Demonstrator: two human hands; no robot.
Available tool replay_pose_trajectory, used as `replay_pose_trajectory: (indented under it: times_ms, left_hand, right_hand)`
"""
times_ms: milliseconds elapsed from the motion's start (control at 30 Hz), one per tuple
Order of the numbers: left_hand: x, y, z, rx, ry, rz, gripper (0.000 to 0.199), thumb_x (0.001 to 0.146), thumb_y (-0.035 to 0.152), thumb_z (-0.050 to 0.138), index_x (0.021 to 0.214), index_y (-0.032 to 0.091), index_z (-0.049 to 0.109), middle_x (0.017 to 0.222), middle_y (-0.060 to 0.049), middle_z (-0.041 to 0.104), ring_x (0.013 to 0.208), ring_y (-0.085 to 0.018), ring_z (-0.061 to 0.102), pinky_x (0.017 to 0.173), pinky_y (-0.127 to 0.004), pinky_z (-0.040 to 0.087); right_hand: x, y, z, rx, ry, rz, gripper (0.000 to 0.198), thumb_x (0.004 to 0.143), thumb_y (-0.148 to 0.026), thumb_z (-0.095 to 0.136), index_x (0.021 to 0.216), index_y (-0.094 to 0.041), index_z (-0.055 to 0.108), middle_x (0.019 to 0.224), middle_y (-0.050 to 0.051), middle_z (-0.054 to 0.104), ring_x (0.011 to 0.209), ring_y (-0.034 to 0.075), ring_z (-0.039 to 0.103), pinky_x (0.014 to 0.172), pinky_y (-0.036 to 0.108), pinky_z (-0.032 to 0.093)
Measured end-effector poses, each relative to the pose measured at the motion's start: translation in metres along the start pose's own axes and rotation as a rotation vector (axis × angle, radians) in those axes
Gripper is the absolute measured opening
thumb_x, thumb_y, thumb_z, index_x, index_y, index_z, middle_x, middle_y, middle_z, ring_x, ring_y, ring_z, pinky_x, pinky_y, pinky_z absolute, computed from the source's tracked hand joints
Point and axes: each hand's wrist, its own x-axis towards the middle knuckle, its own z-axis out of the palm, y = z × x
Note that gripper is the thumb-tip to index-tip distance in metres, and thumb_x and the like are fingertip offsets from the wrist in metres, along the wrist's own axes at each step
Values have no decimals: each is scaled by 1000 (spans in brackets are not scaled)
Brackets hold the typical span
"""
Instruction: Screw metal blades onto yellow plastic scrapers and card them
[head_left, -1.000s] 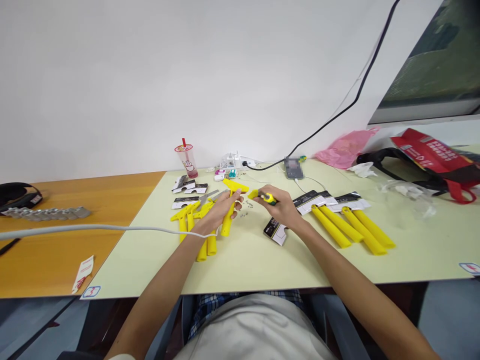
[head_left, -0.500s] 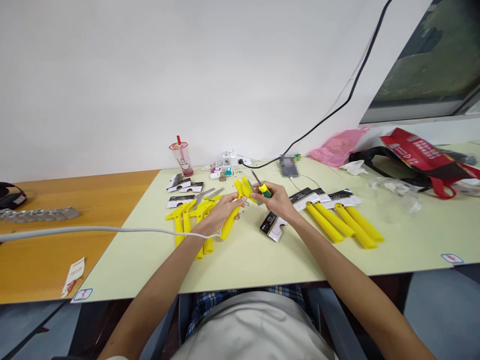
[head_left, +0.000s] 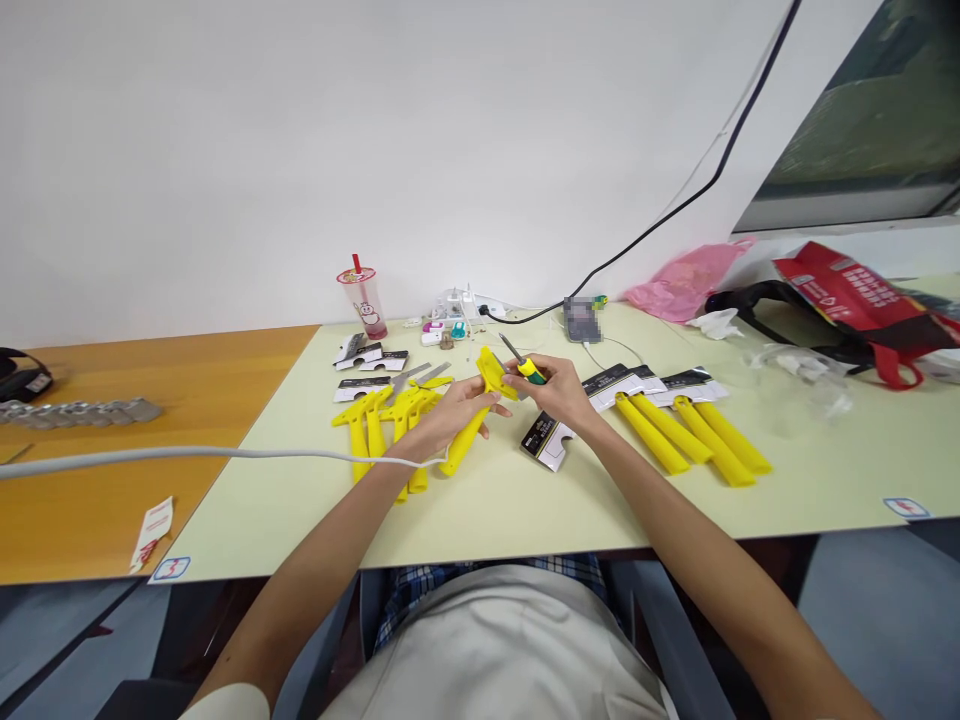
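My left hand (head_left: 457,410) is closed around the handle of a yellow plastic scraper (head_left: 466,440), held just above the table with its wide head (head_left: 495,372) tilted up to the right. My right hand (head_left: 556,388) is closed around a screwdriver (head_left: 531,371) with a yellow and green handle, its metal shaft pointing up and left. The right fingertips touch the edge of the scraper head. Left of my hands lie several more yellow scrapers (head_left: 358,430) and a few loose metal blades (head_left: 431,374). Whether a blade sits inside the held head is hidden.
Several scrapers in black-and-white card packaging (head_left: 649,432) lie to the right. A loose card sleeve (head_left: 547,440) is near my right wrist. Behind stand a drink cup (head_left: 364,302) and a power strip (head_left: 455,305). A white cable (head_left: 225,453) crosses my left forearm.
The two yellow head parts, apart with a blade beside them earlier, now appear together as one head. The screwdriver stays in my right hand. The view has shifted slightly.
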Motion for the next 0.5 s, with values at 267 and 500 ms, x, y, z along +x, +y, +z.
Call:
replay_pose_trajectory:
  times_ms: [267,500]
  left_hand:
    - [5,-4,0,-58,33,-56,38,94,44,85,116,16,73,117,-17,79,88,-23,81,49,-21,51]
    - [5,-7,0,-89,63,-36,48,98,58,82,114,14,71,109,-17,78,83,-23,81,45,-22,50]
  right_hand:
    - [-2,-4,1,-11,-51,37,47,79,-62,90,97,-18,86,77,3,72,64,17,57,51,29,42]
    - [0,1,-2,5,-42,79,54,74,-65,95,97,-17,87,77,3,70,57,14,52,46,28,37]
